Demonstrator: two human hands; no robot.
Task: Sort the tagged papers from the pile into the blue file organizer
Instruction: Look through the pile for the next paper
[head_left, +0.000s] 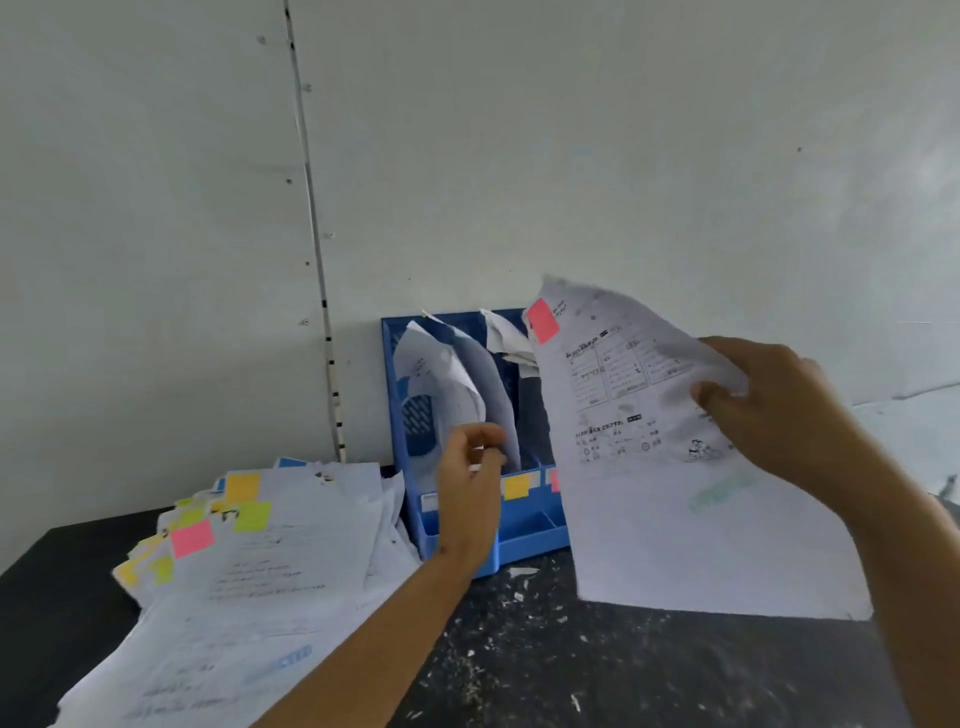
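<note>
My right hand (763, 400) pinches a printed sheet (670, 467) with a pink tag (543, 320), held up in front of the blue file organizer (524, 545) at the back of the dark bench (649, 675). My left hand (470, 467), fingers curled, touches curved papers (457, 384) standing in the organizer's left slot. The tagged pile (249, 571) lies to the left.

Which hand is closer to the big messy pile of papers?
Left. The left hand is just right of the pile; the right hand is far right, holding the pink-tagged paper.
</note>
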